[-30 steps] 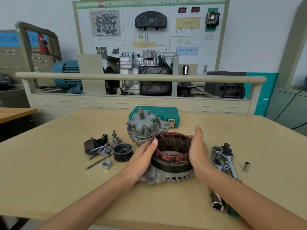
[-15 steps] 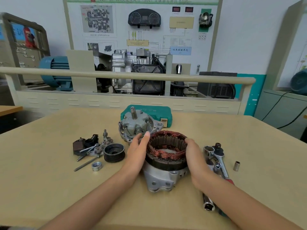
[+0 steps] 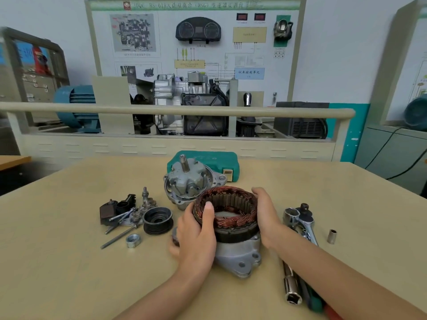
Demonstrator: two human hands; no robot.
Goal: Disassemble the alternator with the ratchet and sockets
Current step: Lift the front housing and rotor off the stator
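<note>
The copper-wound stator (image 3: pixel 227 210) sits in the grey rear housing (image 3: pixel 240 257) at the table's middle, tilted toward me. My left hand (image 3: pixel 196 234) grips its left side, thumb hooked over the windings. My right hand (image 3: pixel 265 213) wraps around its right side. Behind stands the front housing with the rotor (image 3: pixel 188 181), shaft up. The ratchet (image 3: pixel 305 222) with a large socket (image 3: pixel 291 215) lies to the right, beside my right forearm.
Left of the stator lie a black pulley (image 3: pixel 158 220), a nut (image 3: pixel 133 240), long bolts (image 3: pixel 117 237) and small black parts (image 3: pixel 115 209). A green tool case (image 3: pixel 221 161) sits behind. A small socket (image 3: pixel 331 236) and a long socket (image 3: pixel 291 287) lie at right.
Both hands closed in from flat beside the stator to gripping it. The stator and housing have tilted and turned, so the housing's mounting face now points toward me.
</note>
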